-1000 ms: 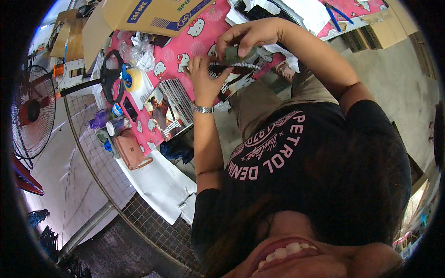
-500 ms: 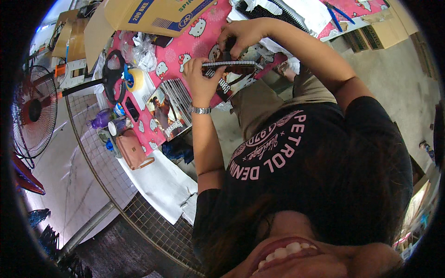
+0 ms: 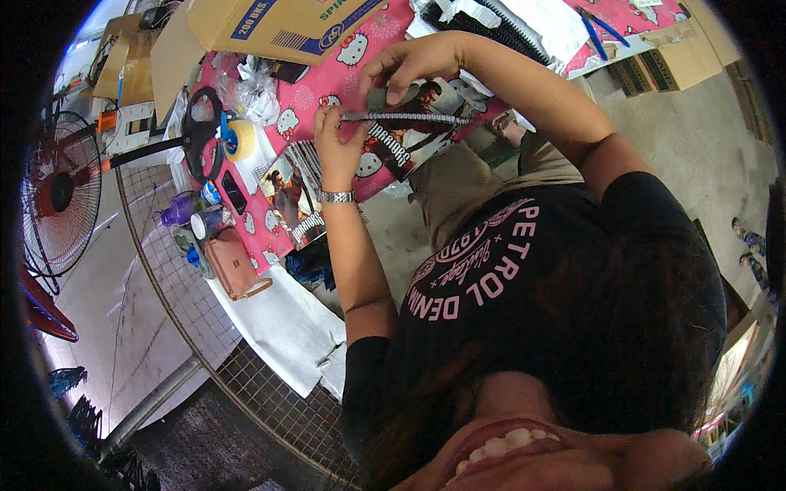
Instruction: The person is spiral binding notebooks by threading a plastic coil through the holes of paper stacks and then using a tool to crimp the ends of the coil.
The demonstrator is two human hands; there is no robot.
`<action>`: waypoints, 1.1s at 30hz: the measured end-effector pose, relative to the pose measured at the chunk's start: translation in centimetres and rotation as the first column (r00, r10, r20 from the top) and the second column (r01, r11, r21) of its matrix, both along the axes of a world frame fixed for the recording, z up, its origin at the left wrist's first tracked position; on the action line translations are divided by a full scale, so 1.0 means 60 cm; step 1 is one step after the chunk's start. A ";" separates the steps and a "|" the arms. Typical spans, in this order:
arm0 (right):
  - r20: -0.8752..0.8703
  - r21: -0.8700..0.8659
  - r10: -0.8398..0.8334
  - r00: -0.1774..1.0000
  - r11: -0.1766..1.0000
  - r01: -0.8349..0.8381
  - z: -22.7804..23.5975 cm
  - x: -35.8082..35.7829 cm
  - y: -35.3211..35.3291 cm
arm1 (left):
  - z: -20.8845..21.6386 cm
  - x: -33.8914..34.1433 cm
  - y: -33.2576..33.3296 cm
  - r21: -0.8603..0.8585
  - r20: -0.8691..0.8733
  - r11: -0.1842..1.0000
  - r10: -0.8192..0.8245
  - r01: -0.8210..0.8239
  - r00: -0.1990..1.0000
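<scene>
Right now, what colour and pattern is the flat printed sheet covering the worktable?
The flat printed sheet is pink with white cartoon cats; see head view.

Pale capitals ran across the spiral-bound notebook [image 3: 419,141] in the left hand's [image 3: 338,147] grip and the notebook stack [image 3: 288,196] beside its wrist, white and green print marked the cardboard box [image 3: 282,33] beyond, and pink lettering with numerals crossed the black T-shirt [image 3: 499,282] nearer the body.
</scene>
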State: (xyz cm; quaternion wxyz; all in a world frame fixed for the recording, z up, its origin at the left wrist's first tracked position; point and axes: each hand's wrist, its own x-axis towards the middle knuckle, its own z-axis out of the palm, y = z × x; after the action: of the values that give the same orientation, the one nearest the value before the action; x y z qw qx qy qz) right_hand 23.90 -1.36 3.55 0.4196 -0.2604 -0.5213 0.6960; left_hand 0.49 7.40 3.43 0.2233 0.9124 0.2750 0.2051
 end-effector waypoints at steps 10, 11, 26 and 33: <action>0.575 0.137 -0.169 0.800 0.984 0.109 -0.053 0.018 0.038 | -0.028 0.003 0.008 -0.280 0.196 0.959 0.021 0.035 0.980; 0.735 0.234 -0.314 0.601 0.949 0.210 -0.048 0.020 0.032 | -0.034 -0.004 0.013 -0.313 0.203 0.950 0.051 0.015 0.978; 0.618 0.740 -0.144 -0.773 0.438 0.511 -0.226 0.277 -0.388 | -0.077 -0.071 -0.067 -0.597 0.402 0.772 0.521 -0.216 0.753; 0.668 0.726 -0.432 -0.606 0.200 0.658 -0.187 0.245 -0.352 | -0.056 -0.029 -0.084 -0.544 0.496 0.821 0.482 -0.175 0.722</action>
State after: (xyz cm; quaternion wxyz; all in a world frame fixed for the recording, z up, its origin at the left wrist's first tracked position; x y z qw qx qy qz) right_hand 38.63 -22.50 -7.69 0.2616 -0.9227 -0.2714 -0.0809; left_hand -1.23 2.36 0.10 0.4681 0.6489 0.3897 0.4560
